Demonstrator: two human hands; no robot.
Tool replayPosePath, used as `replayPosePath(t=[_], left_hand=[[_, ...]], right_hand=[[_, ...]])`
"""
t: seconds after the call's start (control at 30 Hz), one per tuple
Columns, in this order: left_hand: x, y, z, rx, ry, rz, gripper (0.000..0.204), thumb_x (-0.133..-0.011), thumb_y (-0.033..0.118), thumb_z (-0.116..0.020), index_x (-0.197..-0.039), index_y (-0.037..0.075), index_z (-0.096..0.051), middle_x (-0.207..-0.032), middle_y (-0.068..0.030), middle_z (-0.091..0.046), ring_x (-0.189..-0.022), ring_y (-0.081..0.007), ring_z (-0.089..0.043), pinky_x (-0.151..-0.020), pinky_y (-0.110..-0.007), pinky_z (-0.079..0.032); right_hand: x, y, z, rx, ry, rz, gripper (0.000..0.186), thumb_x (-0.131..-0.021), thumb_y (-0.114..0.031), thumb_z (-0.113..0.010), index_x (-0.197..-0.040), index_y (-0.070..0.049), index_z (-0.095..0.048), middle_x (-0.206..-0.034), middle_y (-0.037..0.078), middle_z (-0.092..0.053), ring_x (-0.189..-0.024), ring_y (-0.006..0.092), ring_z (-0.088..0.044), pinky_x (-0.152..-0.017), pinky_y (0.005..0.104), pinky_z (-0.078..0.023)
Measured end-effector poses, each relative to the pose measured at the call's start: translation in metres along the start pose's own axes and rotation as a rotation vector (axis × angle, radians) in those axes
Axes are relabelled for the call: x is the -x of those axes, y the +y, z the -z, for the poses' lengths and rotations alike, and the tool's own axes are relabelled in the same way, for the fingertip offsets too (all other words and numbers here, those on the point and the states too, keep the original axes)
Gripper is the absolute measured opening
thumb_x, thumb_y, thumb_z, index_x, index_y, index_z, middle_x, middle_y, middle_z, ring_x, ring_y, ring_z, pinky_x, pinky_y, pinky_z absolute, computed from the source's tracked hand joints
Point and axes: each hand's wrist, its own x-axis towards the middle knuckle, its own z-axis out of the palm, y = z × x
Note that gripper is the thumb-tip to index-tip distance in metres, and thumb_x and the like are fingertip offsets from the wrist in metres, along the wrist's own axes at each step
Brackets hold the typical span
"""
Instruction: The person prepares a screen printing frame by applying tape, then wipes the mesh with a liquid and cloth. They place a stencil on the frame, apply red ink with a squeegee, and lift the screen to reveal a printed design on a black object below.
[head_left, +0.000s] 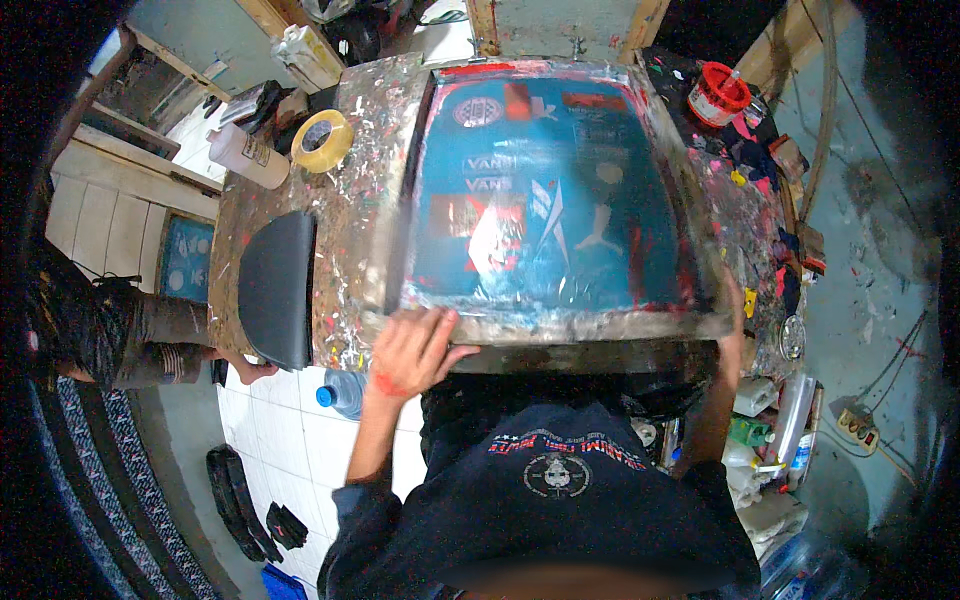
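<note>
Visibly | printing screen (556, 190): teal, red-smeared, grimy-edged | left hand (414, 350), right hand (734, 318) clamped on it

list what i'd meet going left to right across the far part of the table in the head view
Whitish plastic bottle → clear tape roll → framed blue screen → red tub.

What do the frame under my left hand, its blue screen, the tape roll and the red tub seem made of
Frame: perhaps wood or metal; its dull, stained surface hides which. Blue screen: probably coated mesh, glossy by its glare, though no weave shows. Tape roll: likely plastic film, shiny and yellowish. Red tub: probably plastic, from its glossy rim.
</note>
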Motion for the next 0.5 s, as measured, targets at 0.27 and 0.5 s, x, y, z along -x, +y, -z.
replayPosePath(t=[0.27, 0.5], left_hand=[[-0.173, -0.061, 0.073, -0.223, 0.565, -0.033, 0.049, -0.074, 0.029, -0.089, -0.116, 0.010, -0.073, -0.112, -0.0083, -0.070, -0.105, -0.0264, -0.063, -0.094, -0.040, -0.046], [-0.334, -0.147, 0.057, -0.416, 1.015, -0.125, 0.021, -0.086, 0.012, -0.079, -0.106, 0.011, -0.078, -0.106, -0.0082, -0.073, -0.102, -0.0234, -0.067, -0.094, -0.036, -0.049]], right_hand=[[-0.075, -0.139, -0.134, 0.129, -0.154, 0.343, 0.041, -0.104, -0.022, -0.054, -0.140, -0.004, -0.054, -0.150, 0.018, -0.050, -0.139, 0.0374, -0.046, -0.116, 0.0447, -0.036], [-0.107, -0.173, -0.193, 0.250, -0.282, 0.378, 0.049, -0.104, -0.030, -0.050, -0.147, -0.006, -0.050, -0.157, 0.019, -0.039, -0.148, 0.0362, -0.032, -0.120, 0.0470, -0.029]])
